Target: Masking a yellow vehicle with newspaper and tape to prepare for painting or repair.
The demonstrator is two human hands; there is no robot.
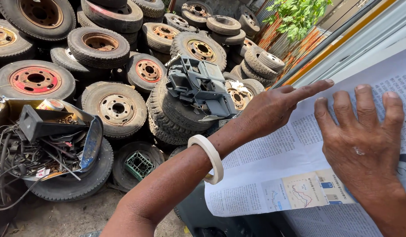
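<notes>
Newspaper (273, 175) bottom edge loose | left hand (273, 109), right hand (365, 140) spread flat on it | tyres (117, 107) left

One view only, from a camera worn on the person's head. It looks down and forward, tilted, along both forearms. The near field lies at the right: the left hand (273, 112) and right hand (365, 140) lie flat on a newspaper (273, 175) on a slanted surface, close to the lens. The left and top take in farther ground: a heap of tyres (119, 105) and a bin (91, 145) of scrap, seen from above.
</notes>
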